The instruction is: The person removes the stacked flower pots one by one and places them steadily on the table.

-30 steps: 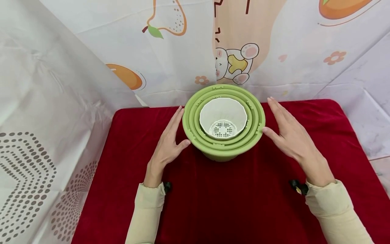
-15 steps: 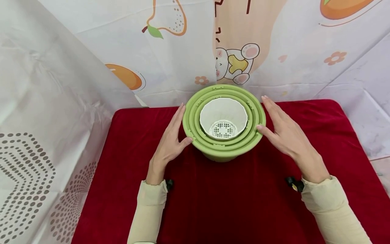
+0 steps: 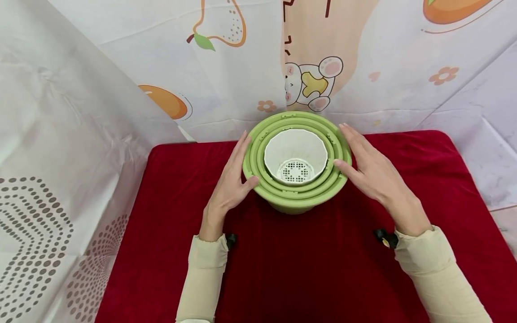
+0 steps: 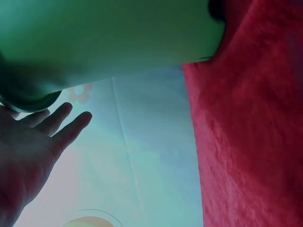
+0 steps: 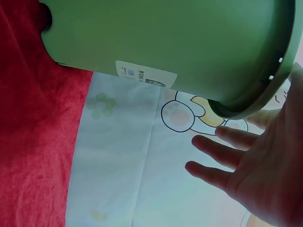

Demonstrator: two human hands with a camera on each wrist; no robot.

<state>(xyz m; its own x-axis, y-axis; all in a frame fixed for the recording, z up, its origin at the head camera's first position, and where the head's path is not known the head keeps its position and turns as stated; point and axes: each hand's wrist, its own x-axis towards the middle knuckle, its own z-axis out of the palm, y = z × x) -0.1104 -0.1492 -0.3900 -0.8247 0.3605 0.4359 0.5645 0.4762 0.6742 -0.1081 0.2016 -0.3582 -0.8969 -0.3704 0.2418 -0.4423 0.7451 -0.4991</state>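
Several round green flowerpots (image 3: 288,198) stand nested inside one another on the red cloth. Inside the innermost ring sits a white pot (image 3: 296,146) with a perforated grid at its bottom. My left hand (image 3: 233,177) lies along the left of the outer rim, fingers extended and thumb over the rim's edge. On the opposite side my right hand (image 3: 373,170) reaches over the rim with its thumb tip near the inner rings. The right wrist view shows the right fingers spread below the flared rim, beside a white label (image 5: 146,74) on the outer pot's wall.
A red velvet cloth (image 3: 299,264) covers the table. Close behind the pots hangs a white printed curtain (image 3: 234,80), and another white sheet (image 3: 60,134) hangs along the left side.
Both hands have moved inward, the left to the right and the right to the left, so they now overlap the outer rim. The pots have stayed in place.
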